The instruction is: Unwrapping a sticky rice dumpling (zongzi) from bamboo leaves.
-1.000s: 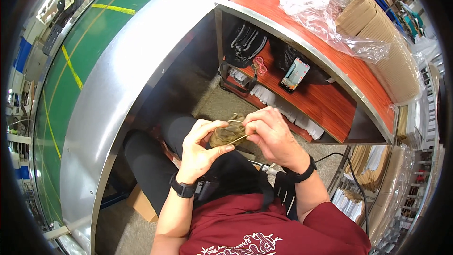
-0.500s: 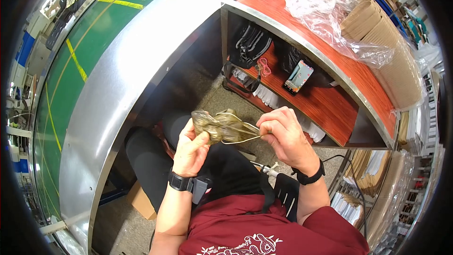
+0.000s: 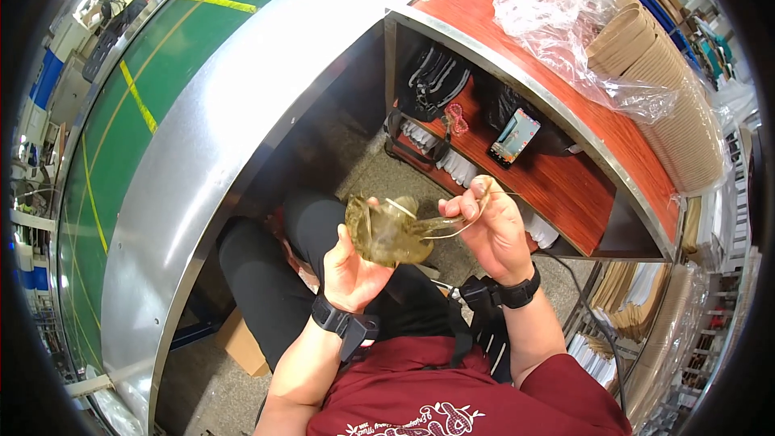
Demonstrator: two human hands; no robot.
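Above my lap, both hands are on a crumpled, shiny olive-brown bundle (image 3: 393,234) that looks partly see-through; its exact kind is unclear. My left hand (image 3: 353,270) grips the bundle's rounded left end from below, thumb up, with some fingers hidden behind it. At the narrow right end, my right hand (image 3: 496,230) pinches the gathered tail and a thin pale string (image 3: 452,232). One loop of that string hangs below the tail, and a fine end sticks out past my right fingers. A short pale strip lies across the top of the bundle.
A metal-edged counter (image 3: 218,145) curves along the left. Ahead, a red-brown shelf (image 3: 557,186) holds a phone (image 3: 514,137), a red looped item (image 3: 456,119) and a black bag. Clear plastic film (image 3: 557,12) and nested brown paper pieces (image 3: 654,81) lie on the right-hand top.
The bundle has spread wider and rounder and turned. My right hand has moved up and right, rolling open at the palm with the string; my left hand has shifted slightly right and down.
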